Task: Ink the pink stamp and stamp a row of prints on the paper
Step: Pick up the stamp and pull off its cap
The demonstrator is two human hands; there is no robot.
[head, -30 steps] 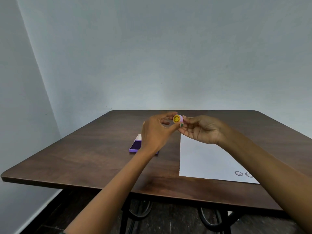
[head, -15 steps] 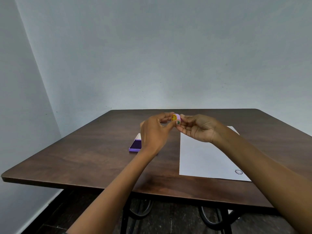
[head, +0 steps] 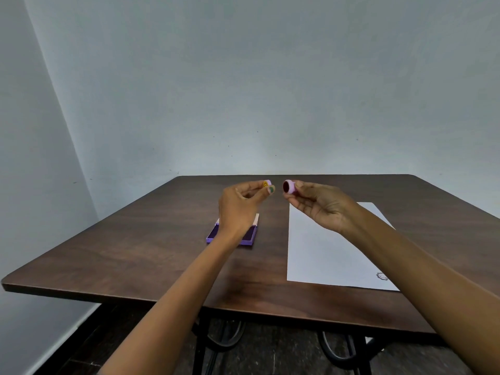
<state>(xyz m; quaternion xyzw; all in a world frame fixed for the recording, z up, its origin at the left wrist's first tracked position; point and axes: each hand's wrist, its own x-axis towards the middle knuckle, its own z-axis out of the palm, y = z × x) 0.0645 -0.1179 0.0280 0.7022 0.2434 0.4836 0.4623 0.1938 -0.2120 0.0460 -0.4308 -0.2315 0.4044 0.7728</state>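
Observation:
Above the table, my left hand pinches a small pink cap with a yellow top. A short gap to its right, my right hand holds the pink stamp, its dark round face turned left toward the cap. An open purple ink pad lies on the table below my left hand, which partly hides it. The white paper lies to the right, with one faint print near its front right corner beside my right forearm.
The dark wooden table stands against a pale grey wall, its front edge near me. Black metal legs show beneath it. My right forearm covers the paper's right side.
Both hands held the stamp together at first. The cap has come off: my left hand moved left with it, and my right hand moved right with the stamp body.

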